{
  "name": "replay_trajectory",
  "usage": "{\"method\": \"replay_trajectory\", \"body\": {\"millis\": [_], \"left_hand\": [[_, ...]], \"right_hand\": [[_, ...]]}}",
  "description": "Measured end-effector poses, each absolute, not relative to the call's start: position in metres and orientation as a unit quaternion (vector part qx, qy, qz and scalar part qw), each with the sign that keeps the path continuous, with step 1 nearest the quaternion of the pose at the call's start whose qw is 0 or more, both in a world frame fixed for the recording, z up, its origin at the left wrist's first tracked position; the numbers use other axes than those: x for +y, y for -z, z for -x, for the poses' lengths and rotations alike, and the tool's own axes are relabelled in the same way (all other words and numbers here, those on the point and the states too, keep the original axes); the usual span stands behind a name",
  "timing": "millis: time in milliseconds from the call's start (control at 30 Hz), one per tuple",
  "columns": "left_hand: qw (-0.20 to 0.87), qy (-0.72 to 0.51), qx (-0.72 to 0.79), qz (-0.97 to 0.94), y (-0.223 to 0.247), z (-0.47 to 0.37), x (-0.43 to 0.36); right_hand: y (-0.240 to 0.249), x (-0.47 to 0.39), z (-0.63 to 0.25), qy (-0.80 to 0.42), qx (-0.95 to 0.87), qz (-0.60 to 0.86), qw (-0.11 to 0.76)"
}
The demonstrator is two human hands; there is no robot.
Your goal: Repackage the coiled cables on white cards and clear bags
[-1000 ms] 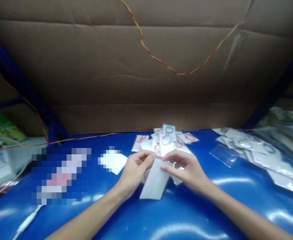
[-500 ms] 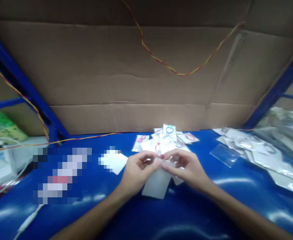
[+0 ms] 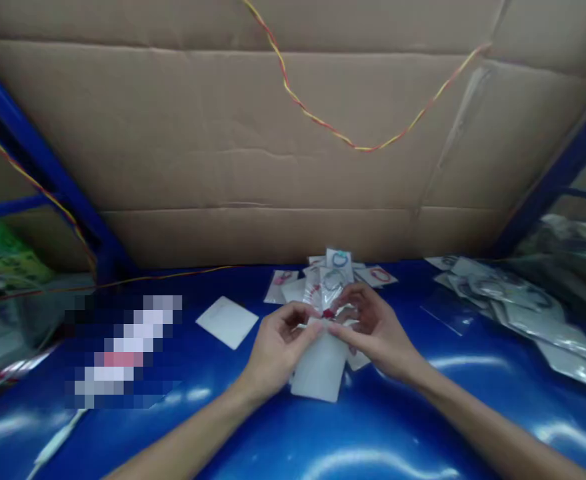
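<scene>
A plain white card (image 3: 320, 373) hangs down from my fingers above the blue table. My left hand (image 3: 283, 343) pinches its upper left corner between thumb and fingers. At the upper right edge, the thumb of my right hand (image 3: 377, 333) presses on the card, with the fingers curled behind. Between the fingertips shows a small red thing (image 3: 327, 313), too small to make out fully. Just beyond my hands lies a pile of white cards (image 3: 340, 259) in clear bags, bearing looped bands like bracelets in blue, red and pink. Part of the pile is hidden by my hands.
A blank white card (image 3: 227, 323) lies left of my hands on the blue table (image 3: 273, 440). To the right are a clear bag (image 3: 450, 312) and a heap of bagged cards (image 3: 523, 300). A white cable (image 3: 57, 440) runs at left. Cardboard (image 3: 273, 133) closes the back.
The fingers of my right hand have lifted and shifted, showing more of the red thing. The held card has moved slightly right. The left hand keeps its grip.
</scene>
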State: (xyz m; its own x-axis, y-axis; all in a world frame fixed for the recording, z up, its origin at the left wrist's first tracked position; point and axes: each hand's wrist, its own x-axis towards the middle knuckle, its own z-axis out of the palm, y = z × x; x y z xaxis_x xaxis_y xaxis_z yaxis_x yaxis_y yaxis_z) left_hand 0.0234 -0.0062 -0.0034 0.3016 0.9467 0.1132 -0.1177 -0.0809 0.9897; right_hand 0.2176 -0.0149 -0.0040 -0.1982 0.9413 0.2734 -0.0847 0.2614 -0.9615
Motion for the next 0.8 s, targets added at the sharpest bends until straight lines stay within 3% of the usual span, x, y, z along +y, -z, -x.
{"method": "replay_trajectory", "body": {"millis": [367, 600, 800], "left_hand": [[0.525, -0.527, 0.389, -0.543, 0.004, -0.019, -0.002], [0.609, -0.501, 0.423, -0.446, 0.006, -0.019, 0.001], [0.627, -0.467, 0.426, -0.455, 0.005, -0.021, -0.004]], "right_hand": [[0.007, -0.004, -0.221, -0.472, -0.557, 0.391, 0.56], [-0.005, 0.004, -0.231, -0.472, -0.476, 0.358, 0.65], [-0.008, -0.001, -0.234, -0.513, -0.498, 0.375, 0.59]]}}
